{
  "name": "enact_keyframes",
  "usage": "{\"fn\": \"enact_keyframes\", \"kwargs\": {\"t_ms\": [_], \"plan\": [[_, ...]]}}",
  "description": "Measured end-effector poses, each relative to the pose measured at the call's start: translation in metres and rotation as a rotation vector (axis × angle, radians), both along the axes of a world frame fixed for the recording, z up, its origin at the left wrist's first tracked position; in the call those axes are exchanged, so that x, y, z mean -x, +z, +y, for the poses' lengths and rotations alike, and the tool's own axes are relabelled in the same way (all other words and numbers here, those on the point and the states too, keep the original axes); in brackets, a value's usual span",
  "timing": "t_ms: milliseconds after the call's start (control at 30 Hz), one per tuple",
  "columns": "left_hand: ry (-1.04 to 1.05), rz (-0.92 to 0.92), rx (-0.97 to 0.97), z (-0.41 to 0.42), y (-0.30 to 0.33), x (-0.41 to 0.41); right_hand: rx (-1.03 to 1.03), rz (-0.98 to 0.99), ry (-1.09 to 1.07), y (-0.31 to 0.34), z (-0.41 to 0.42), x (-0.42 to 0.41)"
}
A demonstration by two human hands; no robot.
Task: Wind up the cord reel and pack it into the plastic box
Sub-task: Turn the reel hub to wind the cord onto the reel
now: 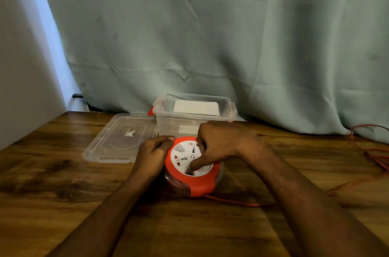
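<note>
A round orange cord reel [190, 181] with a white socket face stands on the wooden table [52, 183] in front of me. My left hand [153, 151] grips its left rim. My right hand [219, 143] lies over the white top, fingers curled on the centre, thumb in a recess. An orange cord [237, 202] leaves the reel's lower right and runs off across the table to the right, looping near the curtain. Just behind the reel stands the clear plastic box [168, 126], open, with a white card inside. Its clear lid [117, 141] lies flat to the left of it.
A pale green curtain [231, 35] hangs along the back edge of the table. A white wall [19, 67] borders the left side. Loose loops of orange cord [374, 155] lie at the far right of the table.
</note>
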State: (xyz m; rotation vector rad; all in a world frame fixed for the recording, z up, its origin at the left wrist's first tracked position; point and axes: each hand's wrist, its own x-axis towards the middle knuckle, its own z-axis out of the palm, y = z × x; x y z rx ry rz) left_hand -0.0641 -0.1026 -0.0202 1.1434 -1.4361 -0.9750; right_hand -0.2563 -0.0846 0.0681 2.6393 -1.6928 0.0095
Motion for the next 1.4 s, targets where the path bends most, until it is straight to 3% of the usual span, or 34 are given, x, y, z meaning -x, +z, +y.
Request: {"fn": "enact_keyframes", "kwargs": {"t_ms": [133, 367, 500, 800, 1167, 1400], "plan": [[0.007, -0.001, -0.005, 0.000, 0.000, 0.000, -0.012, 0.016, -0.024, -0.007, -0.001, -0.009], [0.008, -0.011, -0.019, 0.002, 0.001, 0.001, -0.139, -0.178, 0.094, 0.013, 0.000, 0.008], [0.009, -0.011, -0.011, 0.002, 0.001, 0.000, -0.204, -0.157, 0.121, 0.010, -0.004, 0.012], [-0.007, 0.006, -0.002, 0.003, 0.002, 0.000, -0.159, -0.159, 0.069, 0.008, -0.004, 0.015], [-0.012, 0.017, -0.004, 0.003, 0.002, 0.000, -0.040, -0.006, -0.027, -0.001, 0.000, -0.002], [-0.009, 0.010, -0.005, 0.005, 0.002, 0.000, -0.075, -0.132, 0.064, 0.005, -0.001, 0.001]]}}
